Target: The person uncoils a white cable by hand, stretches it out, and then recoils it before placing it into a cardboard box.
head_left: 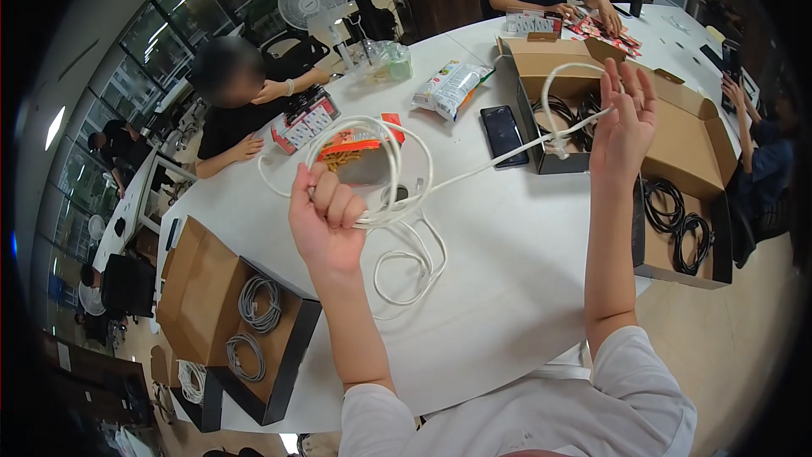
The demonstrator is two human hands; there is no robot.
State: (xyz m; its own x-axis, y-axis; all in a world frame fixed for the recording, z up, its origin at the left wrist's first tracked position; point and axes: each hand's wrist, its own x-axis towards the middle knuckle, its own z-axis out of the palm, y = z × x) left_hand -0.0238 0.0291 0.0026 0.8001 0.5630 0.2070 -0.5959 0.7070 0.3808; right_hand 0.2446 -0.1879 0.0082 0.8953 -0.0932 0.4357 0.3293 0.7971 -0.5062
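Note:
My left hand (328, 218) is closed around several loops of a white network cable (430, 176), held above the table. One stretch of the cable runs up to my right hand (624, 123), raised at the right. There it passes between thumb and fingers, which grip it while the other fingertips point up. Beside that hand, an end with a clear plug (558, 149) dangles. Looser turns of cable hang down below my left hand, over the white tabletop. Behind the loops is an open snack bag (355, 156), partly covered by them.
Open boxes with black cables (664, 207) stand at the right; a box with grey cables (259, 303) is at the left. A phone (503, 137) and a snack packet (448, 89) lie ahead. People sit across the white table (499, 262), near a fan (311, 0).

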